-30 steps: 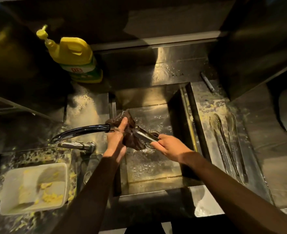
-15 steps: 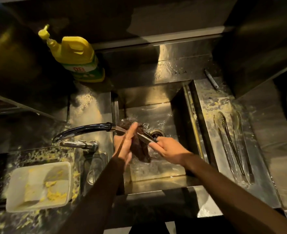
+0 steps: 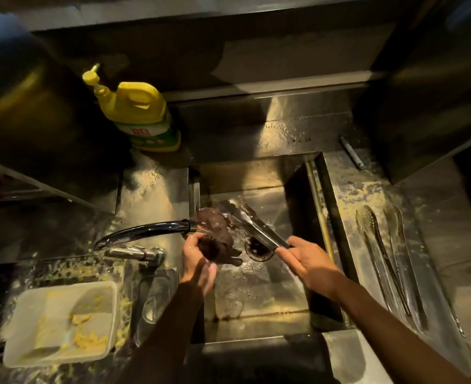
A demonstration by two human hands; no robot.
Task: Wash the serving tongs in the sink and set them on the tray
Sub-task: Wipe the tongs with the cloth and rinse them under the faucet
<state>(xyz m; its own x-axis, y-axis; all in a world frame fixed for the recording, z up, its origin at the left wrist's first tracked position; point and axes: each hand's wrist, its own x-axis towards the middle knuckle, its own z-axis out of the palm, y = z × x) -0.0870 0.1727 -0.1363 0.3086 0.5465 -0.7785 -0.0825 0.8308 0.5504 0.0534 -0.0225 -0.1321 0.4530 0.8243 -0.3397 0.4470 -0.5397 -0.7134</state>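
Observation:
My right hand [image 3: 310, 263] grips the handle end of a pair of metal serving tongs [image 3: 252, 224], which slant up and left over the steel sink [image 3: 259, 295] above the drain. My left hand [image 3: 198, 263] holds a dark brown scrubbing cloth [image 3: 215, 236] under the faucet spout [image 3: 145, 231], beside the tongs' tips. Water runs over the cloth. To the right of the sink lies a steel tray [image 3: 348, 189] with two more tongs [image 3: 381, 261] lying lengthwise on it.
A yellow dish-soap bottle [image 3: 140, 115] stands behind the faucet at the back left. A white plastic container [image 3: 62, 322] with yellow food scraps sits at the front left on a soiled counter. A small dark stick [image 3: 352, 152] lies at the tray's far end.
The cloth has come off the tongs and now sits bunched in my left hand under the spout. The tongs' tips have swung up and away, exposed.

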